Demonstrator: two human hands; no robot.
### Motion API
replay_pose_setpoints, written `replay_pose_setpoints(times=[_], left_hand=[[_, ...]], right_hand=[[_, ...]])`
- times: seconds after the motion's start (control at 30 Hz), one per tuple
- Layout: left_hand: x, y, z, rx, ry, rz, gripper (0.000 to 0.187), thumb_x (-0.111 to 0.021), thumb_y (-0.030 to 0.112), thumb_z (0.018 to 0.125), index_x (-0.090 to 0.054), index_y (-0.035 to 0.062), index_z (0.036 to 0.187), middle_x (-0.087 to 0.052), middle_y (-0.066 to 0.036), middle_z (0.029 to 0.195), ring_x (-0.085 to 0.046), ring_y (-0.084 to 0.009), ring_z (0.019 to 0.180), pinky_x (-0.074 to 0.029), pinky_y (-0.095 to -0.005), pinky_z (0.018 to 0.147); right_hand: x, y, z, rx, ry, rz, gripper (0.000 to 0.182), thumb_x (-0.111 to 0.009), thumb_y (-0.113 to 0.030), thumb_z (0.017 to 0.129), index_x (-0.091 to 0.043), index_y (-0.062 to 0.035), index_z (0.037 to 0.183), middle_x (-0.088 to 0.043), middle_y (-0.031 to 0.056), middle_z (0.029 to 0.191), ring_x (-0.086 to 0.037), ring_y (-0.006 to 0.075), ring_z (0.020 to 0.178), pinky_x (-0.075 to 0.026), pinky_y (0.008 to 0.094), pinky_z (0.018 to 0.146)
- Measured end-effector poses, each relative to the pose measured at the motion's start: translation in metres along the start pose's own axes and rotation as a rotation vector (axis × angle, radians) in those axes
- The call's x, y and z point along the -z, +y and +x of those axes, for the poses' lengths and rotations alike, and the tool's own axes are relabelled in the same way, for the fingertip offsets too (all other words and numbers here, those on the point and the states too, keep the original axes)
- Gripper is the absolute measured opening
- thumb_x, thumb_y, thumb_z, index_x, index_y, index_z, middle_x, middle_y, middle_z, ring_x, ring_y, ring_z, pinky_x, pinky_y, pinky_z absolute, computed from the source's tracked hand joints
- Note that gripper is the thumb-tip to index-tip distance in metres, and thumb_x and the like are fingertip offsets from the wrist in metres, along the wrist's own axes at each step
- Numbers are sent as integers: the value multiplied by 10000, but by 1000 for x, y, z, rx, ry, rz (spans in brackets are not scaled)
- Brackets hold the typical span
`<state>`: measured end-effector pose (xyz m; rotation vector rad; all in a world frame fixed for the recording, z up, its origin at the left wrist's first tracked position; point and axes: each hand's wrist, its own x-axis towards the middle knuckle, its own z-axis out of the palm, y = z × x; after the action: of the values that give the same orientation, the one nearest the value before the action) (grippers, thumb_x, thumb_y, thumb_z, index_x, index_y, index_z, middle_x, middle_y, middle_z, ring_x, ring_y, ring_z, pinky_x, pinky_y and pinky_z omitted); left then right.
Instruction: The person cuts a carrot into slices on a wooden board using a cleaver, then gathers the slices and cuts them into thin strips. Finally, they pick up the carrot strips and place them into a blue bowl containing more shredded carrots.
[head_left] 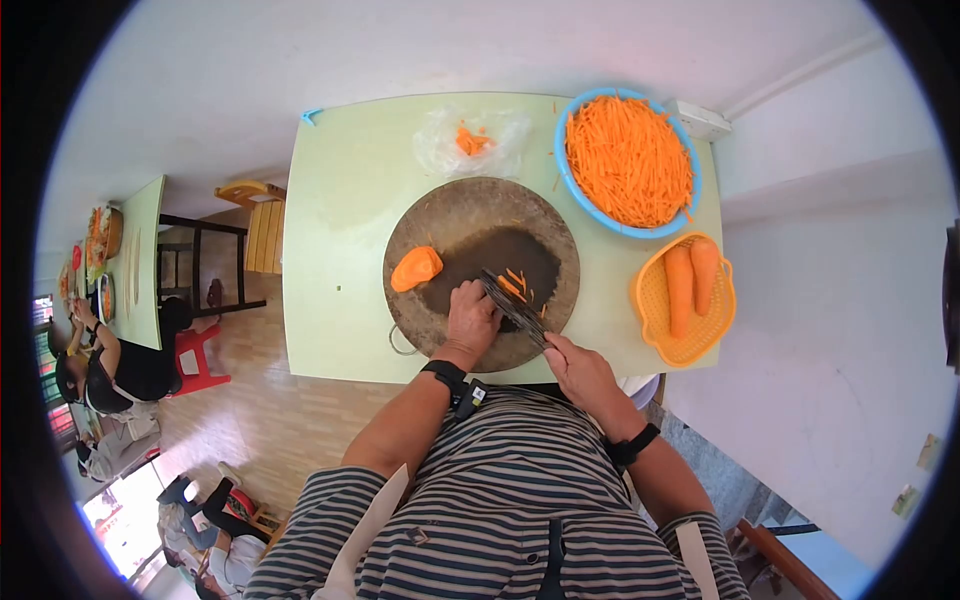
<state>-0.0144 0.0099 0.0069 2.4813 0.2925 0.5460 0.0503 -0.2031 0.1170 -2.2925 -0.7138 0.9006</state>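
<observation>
My right hand [582,372] is wrapped round the handle of a dark-bladed kitchen knife [510,303], whose blade slants across the round wooden chopping board [425,215]. Just left of the blade, my left hand [474,320] presses down on the board with its fingers curled in; whatever is under them is hidden. Several thin carrot shreds [514,282] lie on the far side of the knife. A thick cut piece of carrot [416,269] rests near the board's left edge. The wood in the middle of the board looks dark and wet.
On the pale green table [340,220], a blue basin [577,195] heaped with carrot shreds stands far right. Nearer is a yellow basket [648,335] with two whole carrots [679,290]. A plastic bag [505,150] holds carrot bits at the back. Other people sit at left beyond a chair [265,235].
</observation>
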Motion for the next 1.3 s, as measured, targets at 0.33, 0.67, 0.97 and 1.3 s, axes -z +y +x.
replay_pose_setpoints(times=[0.33, 0.67, 0.97, 1.3], left_hand=[[-2, -4, -4, 16, -46, 12, 198, -768, 85, 667, -678, 110, 842, -526, -67, 876, -531, -293, 869, -407, -423, 751], [-1, 1, -1, 30, 37, -23, 146, -771, 105, 749, -706, 106, 879, -536, -51, 836, -542, -275, 835, -413, -399, 749], [-3, -5, -5, 35, -29, -9, 208, -778, 99, 693, -686, 113, 879, -518, -70, 867, -536, -295, 863, -422, -417, 758], [-2, -5, -5, 34, 2, -38, 155, -745, 82, 748, -683, 92, 890, -545, -81, 888, -545, -301, 864, -423, -417, 760]], right_hand=[[-4, -6, 10, -39, -4, -76, 402, -508, -362, 1040, -615, -79, 1306, -712, 255, 948, -687, 451, 876, -545, 515, 775], [-2, 4, 7, -11, 67, 129, 395, -502, -370, 1045, -621, -87, 1293, -710, 255, 932, -683, 453, 886, -542, 500, 799], [2, -6, -3, -61, -5, -12, 386, -510, -352, 1042, -625, -84, 1295, -711, 260, 924, -691, 447, 891, -548, 491, 789], [-7, -1, 12, -57, 27, -10, 416, -484, -409, 1045, -637, -96, 1274, -711, 258, 904, -687, 451, 866, -543, 522, 767]])
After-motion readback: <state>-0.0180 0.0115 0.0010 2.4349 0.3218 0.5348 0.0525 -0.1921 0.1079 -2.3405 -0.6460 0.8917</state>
